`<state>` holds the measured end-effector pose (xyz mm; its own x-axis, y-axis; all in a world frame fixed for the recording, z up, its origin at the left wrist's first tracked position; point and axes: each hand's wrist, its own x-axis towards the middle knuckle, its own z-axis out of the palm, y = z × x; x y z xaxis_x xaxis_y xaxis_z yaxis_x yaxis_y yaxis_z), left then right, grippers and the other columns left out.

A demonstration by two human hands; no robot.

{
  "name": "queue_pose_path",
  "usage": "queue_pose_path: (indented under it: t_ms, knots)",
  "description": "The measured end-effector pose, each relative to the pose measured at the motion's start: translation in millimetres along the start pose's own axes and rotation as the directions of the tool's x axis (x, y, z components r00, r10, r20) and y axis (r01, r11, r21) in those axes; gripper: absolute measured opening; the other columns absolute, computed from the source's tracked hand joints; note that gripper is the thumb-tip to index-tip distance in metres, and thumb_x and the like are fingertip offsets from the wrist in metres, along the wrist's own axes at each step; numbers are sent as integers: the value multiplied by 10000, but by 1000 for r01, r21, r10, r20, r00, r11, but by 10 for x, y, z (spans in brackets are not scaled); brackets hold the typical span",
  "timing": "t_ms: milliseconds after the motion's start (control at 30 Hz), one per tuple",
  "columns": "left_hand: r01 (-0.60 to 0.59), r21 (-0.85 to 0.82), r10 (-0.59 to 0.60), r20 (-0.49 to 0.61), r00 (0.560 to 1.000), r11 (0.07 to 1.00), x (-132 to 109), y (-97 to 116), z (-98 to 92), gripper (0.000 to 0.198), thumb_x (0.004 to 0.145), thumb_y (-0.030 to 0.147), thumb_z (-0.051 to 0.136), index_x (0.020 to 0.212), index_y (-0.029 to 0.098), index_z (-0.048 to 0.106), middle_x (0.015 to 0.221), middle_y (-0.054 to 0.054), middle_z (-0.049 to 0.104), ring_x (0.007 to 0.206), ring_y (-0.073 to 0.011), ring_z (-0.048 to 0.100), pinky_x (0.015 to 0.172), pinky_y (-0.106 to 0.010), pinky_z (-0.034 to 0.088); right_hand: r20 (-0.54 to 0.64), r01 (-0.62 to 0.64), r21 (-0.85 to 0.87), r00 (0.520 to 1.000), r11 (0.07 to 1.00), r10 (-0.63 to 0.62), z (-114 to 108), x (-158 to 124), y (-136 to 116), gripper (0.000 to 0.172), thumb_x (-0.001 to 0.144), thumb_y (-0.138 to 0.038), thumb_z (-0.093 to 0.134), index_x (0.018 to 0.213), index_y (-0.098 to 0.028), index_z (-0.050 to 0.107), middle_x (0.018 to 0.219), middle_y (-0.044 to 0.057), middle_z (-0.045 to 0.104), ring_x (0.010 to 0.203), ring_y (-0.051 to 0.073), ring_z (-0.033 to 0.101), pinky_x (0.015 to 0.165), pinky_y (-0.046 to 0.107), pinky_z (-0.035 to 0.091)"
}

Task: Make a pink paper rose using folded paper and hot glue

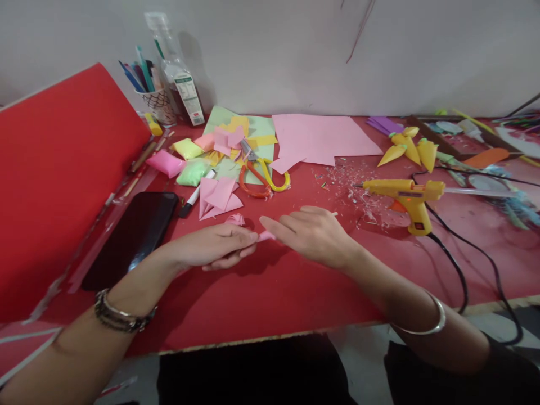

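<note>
My left hand [215, 246] and my right hand [312, 232] meet just above the red table [274, 292], near its middle. Both pinch a small rolled pink paper piece [265, 236] between their fingertips; most of it is hidden by the fingers. A tiny curled pink paper bit [235, 219] lies just behind my left hand. Folded pink paper pieces [218, 197] sit a little farther back.
A yellow glue gun [407, 197] with a black cord stands to the right, with paper scraps around it. Scissors [258, 175], coloured paper sheets, clay packets [181, 160], a marker [194, 197], a black phone [133, 236], a red board [54, 174], a pen cup and yellow cones [411, 149] lie around.
</note>
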<state>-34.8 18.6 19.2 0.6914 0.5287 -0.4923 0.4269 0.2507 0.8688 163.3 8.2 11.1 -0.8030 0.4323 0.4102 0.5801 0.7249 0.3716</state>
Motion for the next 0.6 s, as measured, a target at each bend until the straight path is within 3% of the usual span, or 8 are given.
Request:
queue_pose_path:
  t_ms: [133,267,433,600]
  knots:
    - [-18,161,33,-92,995,987,14,-22,-43,359,813,472,355,614,177,402,454,71,349,335,-42,287,302,-144,211,34,-48,34,998,998,47,18,0,22,213,858,-181,384,931,-151,582,516,-39,555,442,83,443,454,251,232]
    - [-119,364,201,-198,959,924,23,-24,-83,313,826,410,353,655,168,455,471,61,418,383,-57,405,409,-167,343,235,-250,145,949,957,212,21,23,48,253,866,-301,378,994,-187,565,635,-10,644,523,101,538,464,233,264]
    - [-142,556,387,-353,852,819,-12,-15,-158,309,821,388,375,718,159,555,529,33,518,474,-77,474,470,-170,364,438,-476,248,832,844,341,7,39,126,252,827,-231,442,1051,-169,540,944,54,658,770,152,601,571,229,368]
    - [-146,644,510,-424,749,751,-54,-31,-217,326,816,411,413,813,167,630,797,-27,660,704,-123,570,593,-186,403,464,-520,328,816,789,345,-32,12,249,237,844,-177,372,932,-153,591,932,65,650,802,164,593,629,249,396]
